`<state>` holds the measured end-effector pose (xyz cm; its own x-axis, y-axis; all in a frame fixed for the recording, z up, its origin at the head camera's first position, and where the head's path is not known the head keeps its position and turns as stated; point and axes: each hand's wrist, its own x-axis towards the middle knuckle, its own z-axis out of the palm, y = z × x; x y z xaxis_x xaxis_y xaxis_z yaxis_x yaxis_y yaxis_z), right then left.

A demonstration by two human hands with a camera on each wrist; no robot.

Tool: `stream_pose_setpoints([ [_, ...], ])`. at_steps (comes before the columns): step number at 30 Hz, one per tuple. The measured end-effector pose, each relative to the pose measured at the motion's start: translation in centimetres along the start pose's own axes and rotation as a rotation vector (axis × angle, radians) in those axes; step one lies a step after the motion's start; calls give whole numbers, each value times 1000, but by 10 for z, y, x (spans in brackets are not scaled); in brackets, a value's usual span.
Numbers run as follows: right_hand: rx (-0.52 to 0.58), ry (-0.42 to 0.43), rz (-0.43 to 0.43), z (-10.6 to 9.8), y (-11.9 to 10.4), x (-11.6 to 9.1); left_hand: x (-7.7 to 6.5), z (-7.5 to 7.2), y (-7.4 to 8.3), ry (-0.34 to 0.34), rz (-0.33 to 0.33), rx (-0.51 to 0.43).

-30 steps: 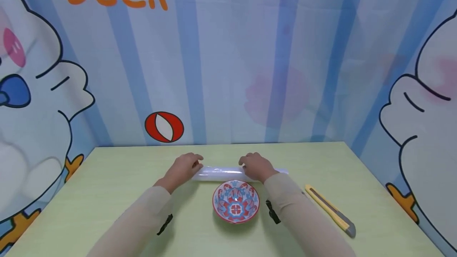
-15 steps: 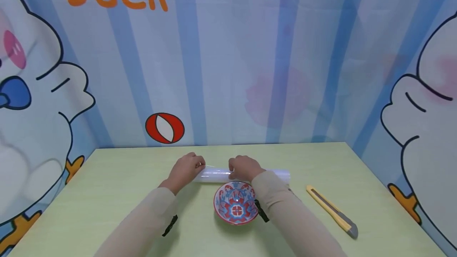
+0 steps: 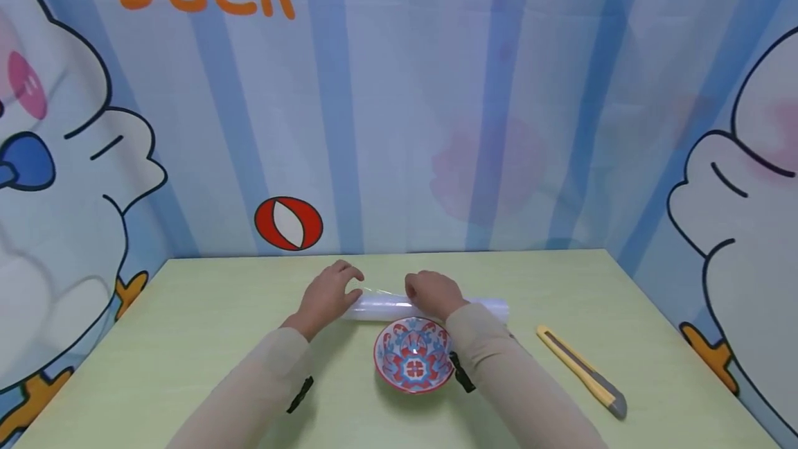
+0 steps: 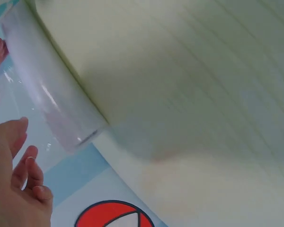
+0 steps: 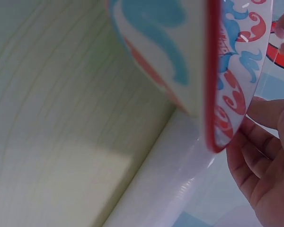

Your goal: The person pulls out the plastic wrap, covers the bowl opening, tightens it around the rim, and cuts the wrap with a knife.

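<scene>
Short of the table's back edge (image 3: pixel 224 260), right hand (image 3: pixel 435 294) pinches film (image 3: pixel 380 307); left hand (image 3: pixel 327 298) gapes empty.

Pale green table (image 3: pixel 212 324) across lower frame, blue-striped backdrop (image 3: pixel 399 102) behind it, orange "DUCK" lettering (image 3: pixel 235 7) upper left, white cartoon figures (image 3: pixel 56 241) printed at left and right edges

Soft shadows, dim wrist views

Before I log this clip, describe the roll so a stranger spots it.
On the pale green table, look to the middle. A shiny whitish roll lies crosswise, just beyond the patterned bowl. Unlike that bowl and the yellow cutter, it's a long plain cylinder.
</scene>
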<state>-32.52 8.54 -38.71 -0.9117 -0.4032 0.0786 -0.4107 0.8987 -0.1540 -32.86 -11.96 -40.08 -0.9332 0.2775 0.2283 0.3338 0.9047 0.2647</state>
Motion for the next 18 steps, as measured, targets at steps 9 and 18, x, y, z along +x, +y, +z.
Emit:
stream_pose_setpoints([
  [9,1,-30,42,-4,-1,1,12,7,24,-176,97,70],
  [18,52,9,48,-2,2,-2,19,7,30,-175,111,18],
])
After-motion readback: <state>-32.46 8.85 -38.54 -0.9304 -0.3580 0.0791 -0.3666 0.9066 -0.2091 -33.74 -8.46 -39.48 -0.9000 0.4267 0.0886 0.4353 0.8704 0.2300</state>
